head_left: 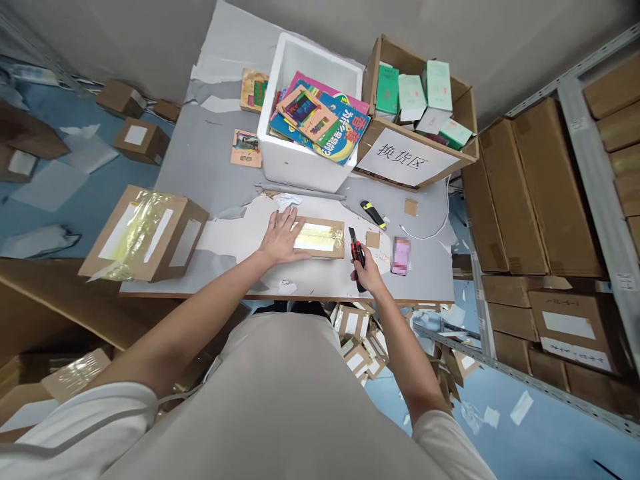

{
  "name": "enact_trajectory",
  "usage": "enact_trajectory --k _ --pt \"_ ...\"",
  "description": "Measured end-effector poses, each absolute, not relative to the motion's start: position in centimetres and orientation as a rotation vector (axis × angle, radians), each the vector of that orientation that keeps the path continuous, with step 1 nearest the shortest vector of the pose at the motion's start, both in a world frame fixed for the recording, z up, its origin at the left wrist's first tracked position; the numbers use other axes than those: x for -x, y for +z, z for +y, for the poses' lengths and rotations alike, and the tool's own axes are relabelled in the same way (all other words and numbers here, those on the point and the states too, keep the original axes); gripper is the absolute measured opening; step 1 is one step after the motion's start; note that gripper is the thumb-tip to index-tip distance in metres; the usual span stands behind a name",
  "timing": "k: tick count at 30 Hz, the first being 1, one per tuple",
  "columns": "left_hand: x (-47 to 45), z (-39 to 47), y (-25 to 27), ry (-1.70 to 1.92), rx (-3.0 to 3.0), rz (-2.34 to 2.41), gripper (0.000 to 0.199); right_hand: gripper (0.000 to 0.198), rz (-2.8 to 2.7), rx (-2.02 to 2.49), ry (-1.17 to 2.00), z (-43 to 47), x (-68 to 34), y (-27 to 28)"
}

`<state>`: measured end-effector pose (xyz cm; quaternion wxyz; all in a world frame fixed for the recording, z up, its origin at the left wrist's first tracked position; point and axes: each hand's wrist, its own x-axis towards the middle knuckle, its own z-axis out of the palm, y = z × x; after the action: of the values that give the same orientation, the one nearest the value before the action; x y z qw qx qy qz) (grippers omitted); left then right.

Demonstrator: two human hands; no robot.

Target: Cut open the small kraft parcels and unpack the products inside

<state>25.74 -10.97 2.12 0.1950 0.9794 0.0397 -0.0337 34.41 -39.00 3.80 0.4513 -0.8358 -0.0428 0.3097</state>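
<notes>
While a person (280,393) stands at a gray table (210,180), a white tub (300,165) of books (323,123) sits past the left fingers, on the far side. Just to the tub's right, past the right fingers, stands an open brown box (371,90) with green and white packs (412,97) in it. Well off to the left of the left fingers is a big box (143,235) with shiny tape (150,217) on it. A small flat box (320,238) lies right under the left hand (283,239), whose fingers are spread out and rest flat on its left end. The right hand (369,270) has its fingers curled around a red and black knife (357,253). The blade (352,235) points away from the person, just beside the small flat box's right end, with a little gap between. To the right of those fingers lies a phone (401,256), its pink screen blurry. Past them is a yellow and black knife (373,215), and closer in, a tiny square of cardboard (373,240).
</notes>
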Motion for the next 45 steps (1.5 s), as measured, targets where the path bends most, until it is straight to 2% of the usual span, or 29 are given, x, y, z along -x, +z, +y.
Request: enact_trajectory --k 4,17,21,27,30,34,39,45 --pt "-26.1 -11.5 1.2 -0.125 -2.764 0.180 0.113 0.076 -0.059 1.938 0.817 -38.7 -33.8 3.9" --pt "-25.5 -11.5 0.3 0.014 -2.734 0.203 0.116 0.072 -0.097 1.889 0.908 -38.8 -34.3 4.7" --pt "-25.7 -11.4 0.4 0.006 -2.719 0.174 0.114 0.067 -0.253 2.102 0.977 -38.9 -35.4 5.7" --pt "-26.0 -11.7 1.0 -0.026 -2.772 0.207 0.106 0.066 -0.748 2.854 0.922 -35.6 -35.3 9.5" --pt "-26.0 -12.0 1.2 -0.033 -2.783 0.209 0.104 0.071 -0.881 3.072 0.933 -33.6 -34.2 10.3" --pt "-25.9 -12.1 1.2 -0.023 -2.770 0.210 0.103 0.080 -0.910 3.169 0.994 -32.6 -33.4 10.1" --pt "-25.9 -12.1 1.2 0.001 -2.759 0.225 0.104 0.070 -0.976 3.051 1.165 -34.5 -32.1 9.4" --pt "-25.8 -11.9 0.7 -0.009 -2.771 0.212 0.106 0.068 -0.816 3.064 1.052 -37.2 -29.4 9.7"
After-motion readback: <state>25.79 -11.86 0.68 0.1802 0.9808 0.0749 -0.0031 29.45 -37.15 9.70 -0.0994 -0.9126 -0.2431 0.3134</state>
